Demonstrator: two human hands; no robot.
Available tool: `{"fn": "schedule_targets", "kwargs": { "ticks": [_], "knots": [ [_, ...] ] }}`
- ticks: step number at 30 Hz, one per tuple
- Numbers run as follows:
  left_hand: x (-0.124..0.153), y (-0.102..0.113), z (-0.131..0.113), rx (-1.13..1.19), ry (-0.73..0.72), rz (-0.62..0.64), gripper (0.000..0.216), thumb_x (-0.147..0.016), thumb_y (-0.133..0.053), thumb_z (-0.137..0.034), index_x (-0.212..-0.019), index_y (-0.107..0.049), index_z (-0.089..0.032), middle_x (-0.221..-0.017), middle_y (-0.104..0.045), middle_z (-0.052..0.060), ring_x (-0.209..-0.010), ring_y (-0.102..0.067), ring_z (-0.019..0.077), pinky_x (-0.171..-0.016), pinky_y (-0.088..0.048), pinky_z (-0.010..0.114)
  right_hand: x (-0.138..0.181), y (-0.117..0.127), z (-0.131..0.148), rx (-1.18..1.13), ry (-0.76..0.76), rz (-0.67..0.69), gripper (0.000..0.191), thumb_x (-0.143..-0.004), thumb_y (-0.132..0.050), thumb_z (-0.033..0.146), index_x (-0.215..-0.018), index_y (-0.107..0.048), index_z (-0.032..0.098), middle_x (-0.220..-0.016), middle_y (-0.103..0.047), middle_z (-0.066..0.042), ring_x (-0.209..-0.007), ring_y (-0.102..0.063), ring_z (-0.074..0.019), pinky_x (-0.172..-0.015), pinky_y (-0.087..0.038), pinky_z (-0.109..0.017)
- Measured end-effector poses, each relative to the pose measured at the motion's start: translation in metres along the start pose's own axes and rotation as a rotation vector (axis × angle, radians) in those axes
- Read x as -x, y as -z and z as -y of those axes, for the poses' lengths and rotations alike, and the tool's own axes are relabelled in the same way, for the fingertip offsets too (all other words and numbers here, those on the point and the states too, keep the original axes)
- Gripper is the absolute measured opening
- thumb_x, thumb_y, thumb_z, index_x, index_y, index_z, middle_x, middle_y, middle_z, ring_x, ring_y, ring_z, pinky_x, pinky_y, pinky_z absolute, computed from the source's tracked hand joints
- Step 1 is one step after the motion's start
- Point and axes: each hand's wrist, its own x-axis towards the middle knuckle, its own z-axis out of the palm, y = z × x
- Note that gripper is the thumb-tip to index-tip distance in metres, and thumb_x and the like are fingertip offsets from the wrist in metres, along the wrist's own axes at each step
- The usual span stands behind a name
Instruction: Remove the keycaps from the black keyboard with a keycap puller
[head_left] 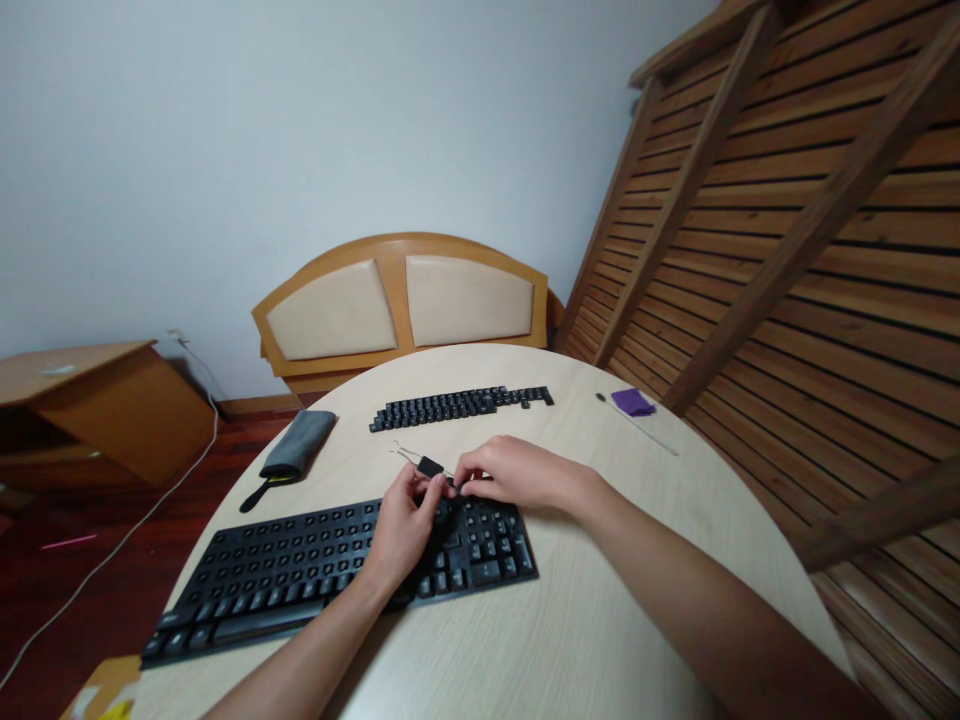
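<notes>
A black keyboard (300, 575) lies across the near part of a pale round table (600, 640). My left hand (405, 530) rests over its right half with fingers curled and pinched at a small black piece near the top edge. My right hand (517, 475) meets it from the right, fingertips pinched on the same spot. Just beyond the fingers lies a wire keycap puller (420, 462) with a black grip. Whether the pinched piece is a keycap I cannot make out.
Rows of loose black keycaps (461, 405) lie further back on the table. A grey cloth with a brush (296, 450) sits at the left edge, a purple cloth and thin stick (637, 405) at the right. A wooden headboard (401, 300) and slatted frame (787, 230) stand behind.
</notes>
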Motion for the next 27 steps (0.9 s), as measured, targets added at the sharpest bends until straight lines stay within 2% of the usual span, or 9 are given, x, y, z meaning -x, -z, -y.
{"fn": "schedule_targets", "kwargs": {
  "ticks": [8,11,18,22,27],
  "knots": [
    [-0.005,0.001,0.007,0.155,0.062,-0.031,0.039,-0.084,-0.064,-0.054,-0.09,-0.058,-0.016,-0.081,-0.076,0.007,-0.081,-0.072,0.0237,-0.079,-0.052,0.034,-0.004,-0.008,0.002,0.129,-0.063,-0.088,0.017,-0.094,-0.054,0.026,-0.104,-0.067,0.019,-0.099,-0.074,-0.008,-0.09,-0.067,-0.0224,-0.074,-0.041,-0.028],
    [-0.005,0.001,0.008,0.172,0.069,-0.021,0.04,-0.084,-0.064,-0.054,-0.092,-0.059,-0.016,-0.084,-0.077,0.008,-0.085,-0.073,0.0239,-0.084,-0.052,0.034,-0.005,-0.013,0.0,0.142,-0.109,-0.135,0.018,-0.096,-0.051,0.027,-0.102,-0.064,0.017,-0.094,-0.073,-0.009,-0.085,-0.066,-0.0223,-0.07,-0.04,-0.029],
    [-0.005,0.0,0.004,0.187,0.109,-0.034,0.047,-0.079,-0.066,-0.06,-0.092,-0.058,-0.016,-0.084,-0.077,0.009,-0.086,-0.073,0.0254,-0.084,-0.053,0.035,-0.007,-0.011,-0.007,-0.106,-0.118,-0.165,0.016,-0.098,-0.049,0.025,-0.102,-0.063,0.017,-0.097,-0.071,-0.008,-0.087,-0.063,-0.0183,-0.076,-0.041,-0.027],
    [-0.003,-0.001,0.005,0.169,0.101,-0.017,0.044,-0.08,-0.065,-0.059,-0.092,-0.057,-0.017,-0.085,-0.078,0.008,-0.085,-0.074,0.0236,-0.085,-0.053,0.034,-0.002,0.001,-0.027,-0.169,-0.173,-0.227,0.02,-0.1,-0.044,0.027,-0.107,-0.06,0.018,-0.098,-0.07,-0.007,-0.088,-0.062,-0.0178,-0.078,-0.042,-0.028],
    [-0.003,-0.002,0.008,0.125,0.085,-0.001,0.037,-0.084,-0.063,-0.054,-0.091,-0.056,-0.018,-0.084,-0.078,0.006,-0.084,-0.073,0.0229,-0.084,-0.052,0.032,0.011,0.008,-0.083,-0.002,-0.4,-0.346,0.023,-0.099,-0.048,0.027,-0.115,-0.06,0.016,-0.109,-0.069,-0.01,-0.095,-0.062,-0.0204,-0.081,-0.043,-0.029]
  ]
}}
